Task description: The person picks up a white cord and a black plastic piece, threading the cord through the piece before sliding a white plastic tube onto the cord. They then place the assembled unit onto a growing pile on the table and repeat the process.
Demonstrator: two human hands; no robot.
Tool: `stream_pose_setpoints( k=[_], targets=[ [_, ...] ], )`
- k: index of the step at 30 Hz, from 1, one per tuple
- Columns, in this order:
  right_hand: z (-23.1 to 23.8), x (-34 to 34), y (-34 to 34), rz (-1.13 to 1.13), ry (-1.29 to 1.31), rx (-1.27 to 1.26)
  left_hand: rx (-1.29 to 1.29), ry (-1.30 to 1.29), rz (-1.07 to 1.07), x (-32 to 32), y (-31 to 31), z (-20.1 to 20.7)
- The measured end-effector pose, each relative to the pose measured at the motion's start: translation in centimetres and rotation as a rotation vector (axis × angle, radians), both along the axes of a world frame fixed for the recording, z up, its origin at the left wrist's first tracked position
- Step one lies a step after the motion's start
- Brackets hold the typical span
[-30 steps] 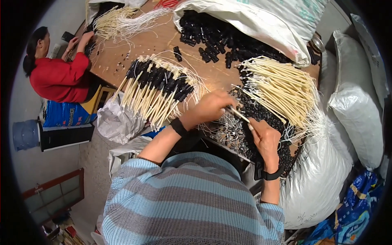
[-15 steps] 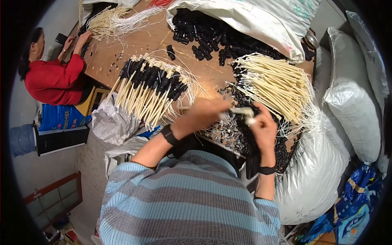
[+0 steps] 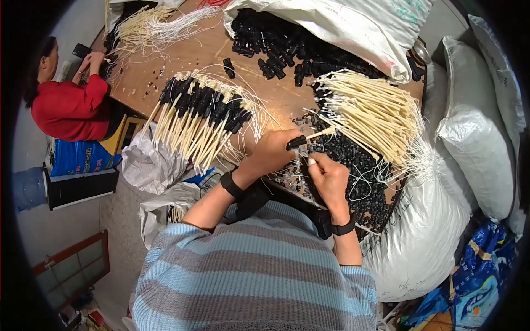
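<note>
My left hand (image 3: pixel 270 153) is closed round a black plastic connector (image 3: pixel 296 143), from which a cream-sleeved wire (image 3: pixel 320 134) sticks out to the right. Just below it, my right hand (image 3: pixel 330 177) is closed, thumb against the curled fingers; what sits in its pinch is too small to name. Both hands are above a spread of small black and metallic parts (image 3: pixel 342 149) at the table's near edge. Left of them lies a row of finished-looking pieces (image 3: pixel 199 113), cream-sleeved wires with black connectors. A thick bundle of loose cream-sleeved wires (image 3: pixel 375 113) lies to the right.
A white woven sack (image 3: pixel 342 27) spills black connectors (image 3: pixel 276 52) onto the far side of the brown table (image 3: pixel 149 71). Full sacks (image 3: pixel 475 121) stand at the right. Across the table's left corner, a person in red (image 3: pixel 72 107) works near more wires (image 3: pixel 146 30).
My right hand has moved left and closed in beside my left hand. The black connector and sleeved wire now show clearly at my left fingers. The co-worker's hands have drawn back leftward.
</note>
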State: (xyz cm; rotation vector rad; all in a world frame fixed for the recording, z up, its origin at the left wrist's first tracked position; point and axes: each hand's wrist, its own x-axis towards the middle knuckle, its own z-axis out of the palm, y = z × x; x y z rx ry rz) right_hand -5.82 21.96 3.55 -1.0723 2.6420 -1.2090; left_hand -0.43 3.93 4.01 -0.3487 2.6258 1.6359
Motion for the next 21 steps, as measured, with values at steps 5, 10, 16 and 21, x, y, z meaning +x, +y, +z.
stream_pose_setpoints(
  k=[5, 10, 16, 21],
  targets=[
    [0.6, -0.5, -0.4, -0.057, 0.069, -0.030, -0.433, 0.360, 0.024, 0.4, -0.1, -2.4],
    [0.2, -0.6, -0.4, -0.028, 0.045, -0.028, -0.443, 0.370, -0.027, 0.6, 0.1, -1.9],
    [0.0, -0.5, -0.7, 0.027, -0.036, -0.067, -0.349, 0.285, -0.119, 0.6, 0.4, -1.9],
    [0.2, -0.1, -0.4, 0.169, -0.044, -0.063, -0.212, 0.141, -0.199, 0.5, 0.8, -0.2]
  ],
)
